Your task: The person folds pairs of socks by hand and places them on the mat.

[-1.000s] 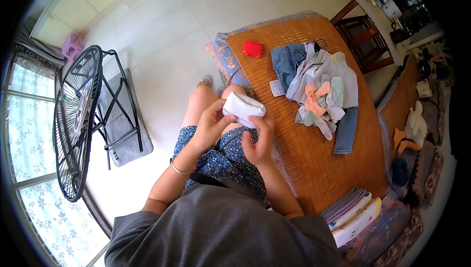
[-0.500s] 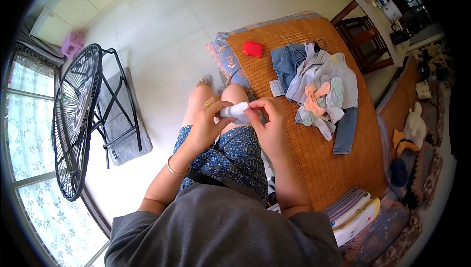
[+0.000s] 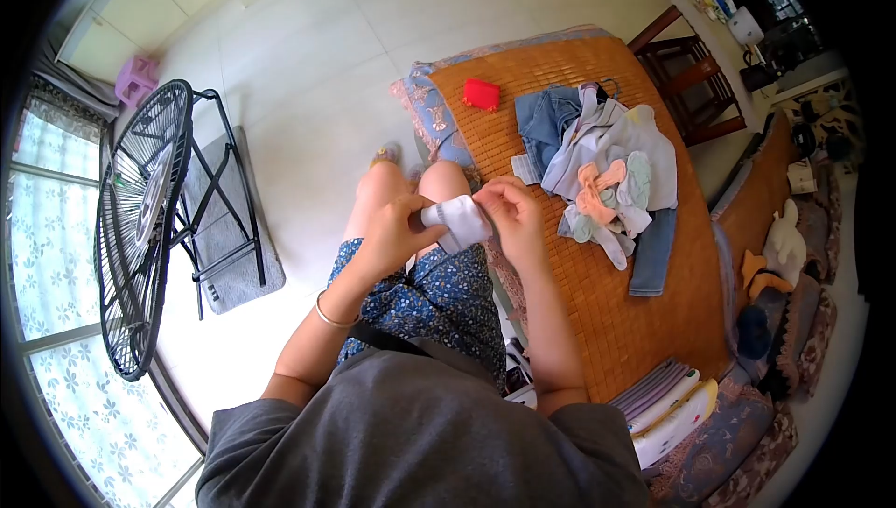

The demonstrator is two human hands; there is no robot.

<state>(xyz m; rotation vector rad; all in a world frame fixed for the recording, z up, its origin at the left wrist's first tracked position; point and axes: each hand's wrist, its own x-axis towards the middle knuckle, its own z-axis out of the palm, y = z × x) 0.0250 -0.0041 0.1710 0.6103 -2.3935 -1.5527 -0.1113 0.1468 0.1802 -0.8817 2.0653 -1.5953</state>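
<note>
A small white sock (image 3: pixel 460 222) with grey bands, folded into a compact bundle, is held over my lap. My left hand (image 3: pixel 398 230) grips its left end between thumb and fingers. At the sock's upper right corner, the fingers of my right hand (image 3: pixel 515 217) are bent in a pinch against the edge. To the right lies a heap of clothes: a pale lilac shirt (image 3: pixel 655 148), blue jeans (image 3: pixel 544 121), and peach socks (image 3: pixel 595 192) on top.
The clothes rest on a brown woven mat (image 3: pixel 597 321). A red pouch (image 3: pixel 482 94) lies near the mat's far edge, and folded cloths (image 3: pixel 658 396) are stacked close on my right. A black corded chair (image 3: pixel 140 228) stands on the left.
The sock has turned and shows a broader white face now. My right hand has shifted slightly right and up, its fingers now at the sock's upper corner.
</note>
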